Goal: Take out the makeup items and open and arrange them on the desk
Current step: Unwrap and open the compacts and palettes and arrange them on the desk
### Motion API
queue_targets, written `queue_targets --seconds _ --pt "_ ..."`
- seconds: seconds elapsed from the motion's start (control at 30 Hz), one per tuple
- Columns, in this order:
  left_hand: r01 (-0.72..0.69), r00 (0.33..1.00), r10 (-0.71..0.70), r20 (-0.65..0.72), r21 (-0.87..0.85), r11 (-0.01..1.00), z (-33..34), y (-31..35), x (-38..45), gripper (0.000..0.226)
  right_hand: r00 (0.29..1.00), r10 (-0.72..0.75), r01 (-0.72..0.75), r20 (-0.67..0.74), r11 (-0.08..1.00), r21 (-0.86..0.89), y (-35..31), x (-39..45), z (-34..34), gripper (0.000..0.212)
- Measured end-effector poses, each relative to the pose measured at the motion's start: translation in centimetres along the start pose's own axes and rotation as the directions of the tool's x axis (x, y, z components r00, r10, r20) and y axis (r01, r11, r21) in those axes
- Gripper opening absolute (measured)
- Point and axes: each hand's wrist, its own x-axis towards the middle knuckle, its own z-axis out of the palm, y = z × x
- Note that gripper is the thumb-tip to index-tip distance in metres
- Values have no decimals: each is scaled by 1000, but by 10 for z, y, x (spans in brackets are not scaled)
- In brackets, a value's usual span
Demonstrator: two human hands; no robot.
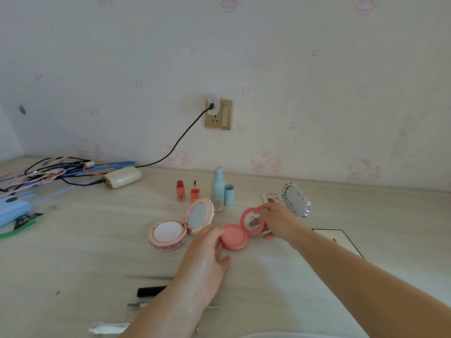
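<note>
A coral blush compact (234,236) lies open on the desk (73,252), its clear-windowed lid (252,221) raised. My left hand (207,254) holds the compact's base at its left side. My right hand (277,219) pinches the lid's top edge. To the left sits an open pink cushion compact (170,234) with its mirror up. Behind stand an uncapped lip tint bottle (180,190) with its wand cap (194,192), and a mint pump bottle (218,189) beside its cap (229,194). An open eyeshadow palette (272,197) with a scalloped mirror lid (295,199) stands at the right.
Tangled cables (48,172) and a cream power bank (122,177) lie at the back left, plugged into a wall socket (218,114). A blue pouch (12,211) sits at the left edge. Slim black and silver sticks (151,291) lie near the front. A white card (341,242) is at the right.
</note>
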Motion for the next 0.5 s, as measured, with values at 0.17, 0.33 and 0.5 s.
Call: queue_targets --seconds 0.17,0.33,0.5 --pt "-33 999 30 26 93 995 -6 -3 4 16 999 -34 34 -5 999 -29 2 0 3 28" --pt "-27 1000 29 -13 100 995 -1 -3 -1 11 998 -58 58 -4 998 -20 5 -2 2 28" --pt "-142 989 130 70 218 966 5 -10 -7 9 993 -103 103 -63 995 -3 16 -15 -25 20"
